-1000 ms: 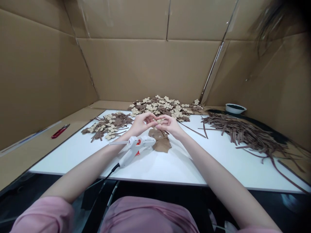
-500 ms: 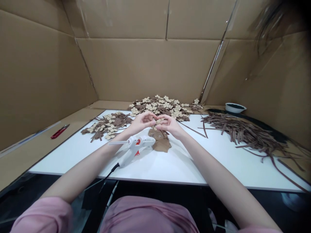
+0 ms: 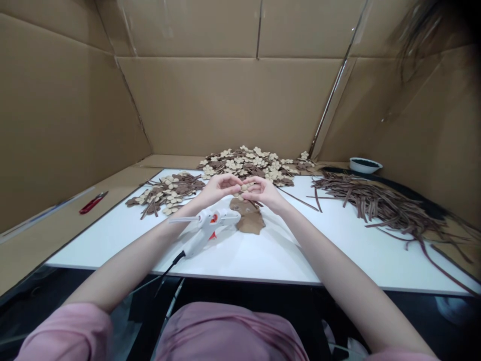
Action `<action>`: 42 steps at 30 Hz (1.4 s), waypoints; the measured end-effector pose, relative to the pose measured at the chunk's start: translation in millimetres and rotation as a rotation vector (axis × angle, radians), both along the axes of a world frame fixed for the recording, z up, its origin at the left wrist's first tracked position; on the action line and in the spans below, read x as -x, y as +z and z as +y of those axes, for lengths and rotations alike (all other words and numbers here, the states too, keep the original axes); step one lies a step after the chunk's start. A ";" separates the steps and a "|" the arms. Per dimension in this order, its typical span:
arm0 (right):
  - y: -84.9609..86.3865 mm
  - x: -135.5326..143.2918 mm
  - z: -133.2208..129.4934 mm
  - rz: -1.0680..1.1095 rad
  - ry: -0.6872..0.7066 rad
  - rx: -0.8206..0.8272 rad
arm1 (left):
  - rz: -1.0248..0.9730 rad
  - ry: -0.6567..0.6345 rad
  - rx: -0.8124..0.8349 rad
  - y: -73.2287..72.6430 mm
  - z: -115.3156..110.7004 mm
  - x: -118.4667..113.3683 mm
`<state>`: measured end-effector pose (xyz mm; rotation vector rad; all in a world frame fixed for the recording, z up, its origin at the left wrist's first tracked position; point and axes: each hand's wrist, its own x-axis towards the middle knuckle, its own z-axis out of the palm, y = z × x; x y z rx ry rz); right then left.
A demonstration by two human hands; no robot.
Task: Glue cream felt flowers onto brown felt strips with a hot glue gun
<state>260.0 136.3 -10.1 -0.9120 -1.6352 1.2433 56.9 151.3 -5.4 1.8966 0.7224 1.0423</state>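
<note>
No text, label, brand, number or sign is being shown legibly — nothing readable is being displayed on the cardboard walls, the red cutter or the white bowl. On the white glue gun, fine marks are being shown — too small to be made out as lettering.

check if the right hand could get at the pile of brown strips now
Probably yes: only loose strips seem to lie between the right hand and the pile of brown strips, though that hand holds a cream flower with the left hand and would likely need to let go.
</note>
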 end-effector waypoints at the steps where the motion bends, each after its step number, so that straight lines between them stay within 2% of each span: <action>1: 0.1 -0.2 0.0 0.000 -0.001 0.000 | -0.003 0.004 0.003 -0.1 0.2 0.0; 8: 4.3 -0.1 -4.1 0.042 0.027 0.028 | 0.002 0.018 0.025 0.3 -0.6 -0.2; 16: -6.4 0.9 4.4 0.029 0.022 0.004 | 0.036 0.042 0.027 0.5 -3.8 -1.8; 21: -4.1 2.3 1.9 -0.020 -0.001 -0.011 | 0.014 0.009 0.075 -4.1 0.8 -4.0; 34: -2.4 2.8 -0.4 -0.027 -0.001 0.006 | 0.019 0.021 0.012 -8.4 4.0 -4.3; 42: 4.2 -0.1 -4.4 -0.013 0.034 0.040 | 0.007 0.037 -0.020 -2.8 2.9 -1.6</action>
